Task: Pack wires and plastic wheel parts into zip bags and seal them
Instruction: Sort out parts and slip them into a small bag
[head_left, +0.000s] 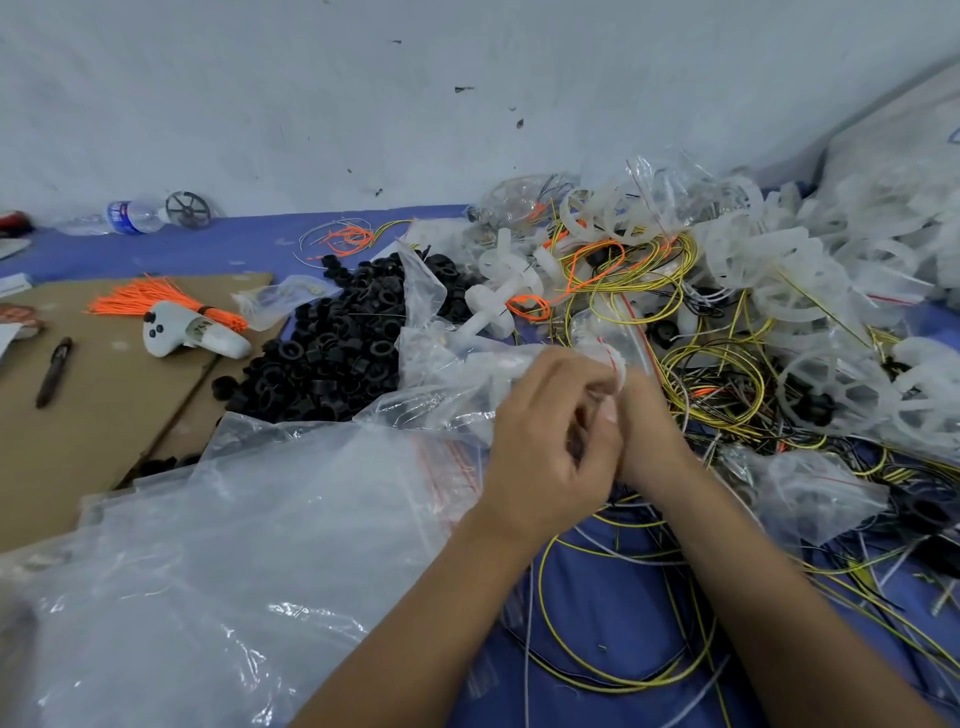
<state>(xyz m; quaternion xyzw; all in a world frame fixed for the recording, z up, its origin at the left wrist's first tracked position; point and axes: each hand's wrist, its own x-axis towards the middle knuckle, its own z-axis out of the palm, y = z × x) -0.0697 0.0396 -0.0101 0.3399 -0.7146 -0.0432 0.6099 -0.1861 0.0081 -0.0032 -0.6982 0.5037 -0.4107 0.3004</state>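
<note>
1. Nearest the camera, two bare forearms reach forward over the blue table (156, 249), with loose yellow wires (613, 670) lying under and between them.
2. The left hand (540, 457) and right hand (649, 431) meet at the centre, fingers curled inward and pressed together on a small zip bag (467, 364). Both appear pinched on the bag's end, where a white ribbed piece (618, 364) shows at the fingertips; whether that piece is inside the bag I cannot tell.
3. The step in hand looks like closing or loading this bag. To do it well, I would keep the mouth edges lined up, press along the strip from one end to the other, and keep stray wire out of the seal.
4. The bag runs left and away from the grip, over the heap of black rings (332, 353).
5. A stack of empty zip bags (208, 545) lies just left of the left wrist; white wheel parts (779, 270) pile up well right.
</note>
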